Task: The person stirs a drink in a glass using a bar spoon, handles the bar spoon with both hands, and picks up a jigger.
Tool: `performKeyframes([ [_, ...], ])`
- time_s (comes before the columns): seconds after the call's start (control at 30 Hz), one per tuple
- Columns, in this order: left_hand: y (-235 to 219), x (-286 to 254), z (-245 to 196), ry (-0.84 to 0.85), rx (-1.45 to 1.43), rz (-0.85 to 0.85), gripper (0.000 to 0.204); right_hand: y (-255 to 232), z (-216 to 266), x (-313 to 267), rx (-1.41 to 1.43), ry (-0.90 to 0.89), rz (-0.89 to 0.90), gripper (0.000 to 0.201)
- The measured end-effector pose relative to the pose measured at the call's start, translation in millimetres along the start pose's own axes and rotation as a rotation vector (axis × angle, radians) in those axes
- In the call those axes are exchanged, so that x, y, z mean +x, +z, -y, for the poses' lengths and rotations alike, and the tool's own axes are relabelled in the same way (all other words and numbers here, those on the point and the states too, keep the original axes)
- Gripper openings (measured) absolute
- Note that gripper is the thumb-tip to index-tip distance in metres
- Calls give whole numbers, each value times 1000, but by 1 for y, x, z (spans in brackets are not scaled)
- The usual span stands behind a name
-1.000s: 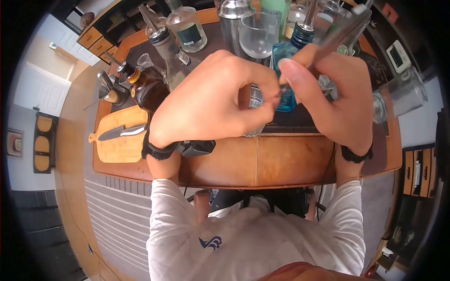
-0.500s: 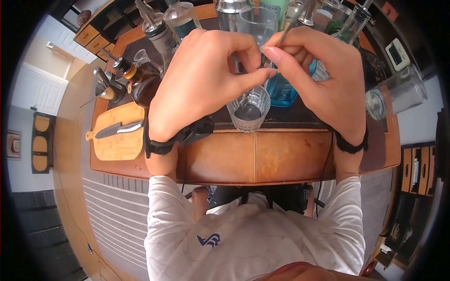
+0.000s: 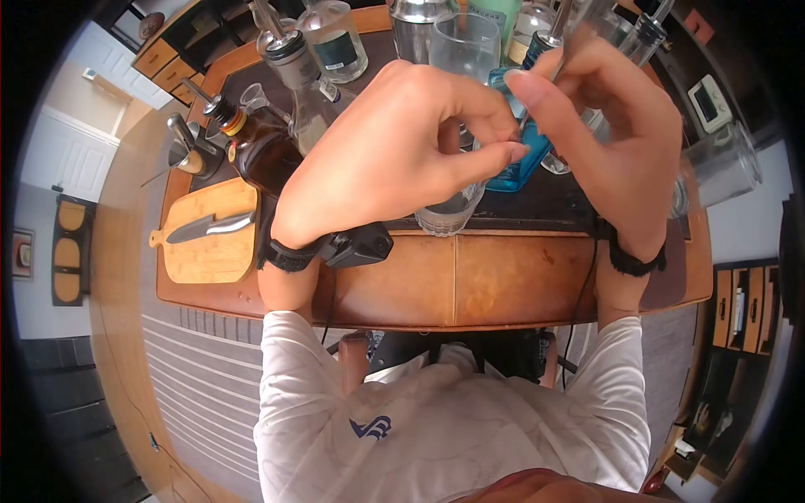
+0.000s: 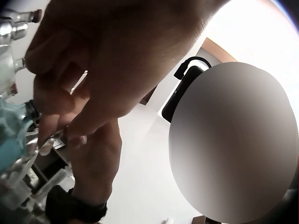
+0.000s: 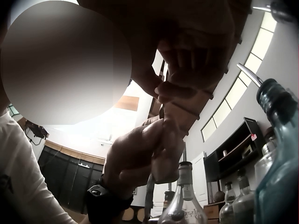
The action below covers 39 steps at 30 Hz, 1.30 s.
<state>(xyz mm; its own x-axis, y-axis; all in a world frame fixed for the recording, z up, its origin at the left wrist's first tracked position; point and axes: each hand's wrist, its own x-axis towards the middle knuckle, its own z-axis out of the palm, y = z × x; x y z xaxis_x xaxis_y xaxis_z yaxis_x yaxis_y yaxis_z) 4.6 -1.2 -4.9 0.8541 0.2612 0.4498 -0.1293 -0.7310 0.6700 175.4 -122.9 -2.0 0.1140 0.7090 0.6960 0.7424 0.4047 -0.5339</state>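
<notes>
In the head view my left hand (image 3: 394, 159) is raised over a cut-glass tumbler (image 3: 444, 221), thumb and forefinger pinched together at the lower end of a slim metal utensil. Higher and to the right, my right hand (image 3: 629, 142) grips the same utensil by its upper part. Between the hands, the right wrist view shows a short dark stretch of the slim metal utensil (image 5: 162, 111); fingers and blur hide the rest, and I cannot tell its kind. A blue bottle (image 3: 513, 174) with a metal pourer stands just behind the fingertips.
At the left lie a cutting board (image 3: 210, 264) and a knife (image 3: 210, 227), beside a brown bottle (image 3: 260, 159) with a pourer. Behind stand a stemless-looking clear glass (image 3: 464, 50), a metal shaker (image 3: 419, 50) and several bottles. A clear jar (image 3: 725, 168) is at the right.
Both hands rose and shifted left, uncovering the tumbler, then came back right and slightly down. The right hand has drawn a little away from the left, and the utensil has changed its tilt.
</notes>
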Motion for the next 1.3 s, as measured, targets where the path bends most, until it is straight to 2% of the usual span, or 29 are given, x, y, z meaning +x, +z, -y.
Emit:
performKeyframes([
  [0.13, -6, -2, 3, -8, -11, 59, 12, 2, 10, 2, 184, 78, 72, 10],
  [0.2, -11, -1, -1, -42, -33, 158, 10, -1, 11, 3, 289, 138, 225, 11],
  [0.3, -13, -1, 9, 12, 109, 116, 13, 2, 2, 2, 238, 55, 260, 12],
  [0.43, -14, 2, 14, -30, 20, 40, 17, 6, 4, 4, 166, 40, 242, 11],
  [0.5, -20, 4, 6, -96, 177, 46, 20, 7, 6, 4, 74, 37, 192, 10],
  [0.6, -11, 4, 11, -111, 163, -25, 20, 7, 11, 3, -56, 5, 121, 9],
  [0.73, -4, 2, 5, -140, 127, -53, 19, 6, 18, 0, -92, -20, 69, 8],
  [0.8, -3, 2, -3, -205, -84, 31, 18, 0, 24, -1, -123, -12, 107, 8],
  [0.83, -4, 1, -6, -205, -85, 29, 18, -3, 20, -4, -123, -12, 109, 8],
  [0.93, -6, 1, -9, -245, -145, 124, 19, -7, 12, -7, -28, -5, 92, 9],
  [1.03, -10, -1, -1, -145, -52, 157, 21, -3, 14, -1, 114, 56, 128, 10],
  [1.1, -13, -1, 3, -97, -43, 188, 23, 0, 6, 2, 336, 146, 195, 12],
  [1.23, -18, 1, 7, -57, 66, 211, 22, 0, 3, 4, 396, 157, 275, 13],
  [1.3, -18, 0, 12, -84, 56, 185, 23, 0, 5, 3, 317, 134, 269, 13],
])
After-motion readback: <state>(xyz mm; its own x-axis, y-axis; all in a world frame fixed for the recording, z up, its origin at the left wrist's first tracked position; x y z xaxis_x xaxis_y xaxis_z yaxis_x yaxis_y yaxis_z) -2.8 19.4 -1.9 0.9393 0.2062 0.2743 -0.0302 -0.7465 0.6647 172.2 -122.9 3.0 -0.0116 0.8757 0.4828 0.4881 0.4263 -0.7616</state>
